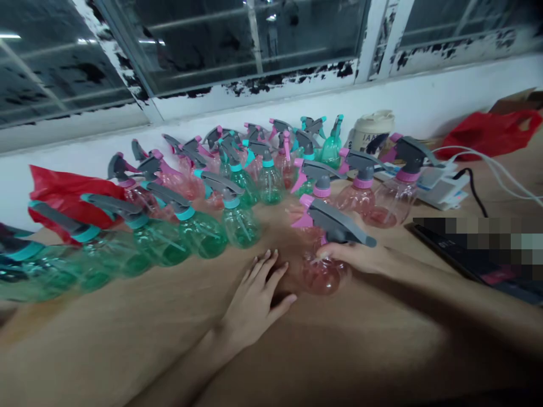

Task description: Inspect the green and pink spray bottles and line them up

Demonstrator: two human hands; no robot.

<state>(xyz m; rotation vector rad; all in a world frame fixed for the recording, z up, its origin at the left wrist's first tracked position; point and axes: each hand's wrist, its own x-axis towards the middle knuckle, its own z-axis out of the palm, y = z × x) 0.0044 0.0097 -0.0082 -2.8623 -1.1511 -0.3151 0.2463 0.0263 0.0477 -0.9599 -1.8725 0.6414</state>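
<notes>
My right hand (354, 255) is closed around the neck of a pink spray bottle (321, 277), which has a grey and pink trigger head and rests on the wooden table (169, 333). Palm down beside it, my left hand (257, 299) lies on the tabletop with its fingers spread, holding nothing. Just beyond the left fingertips stands a green spray bottle (240, 226) with a turquoise collar. Behind the held bottle are further pink spray bottles, among them one at the right (388, 203).
Several green bottles (161, 243) form a row at the left, with more bottles behind. Red plastic bags (80, 198) lie at both sides. A white cup (373, 127), a power strip (439, 186) with cables and a phone (466, 260) are at the right. Windows rise behind.
</notes>
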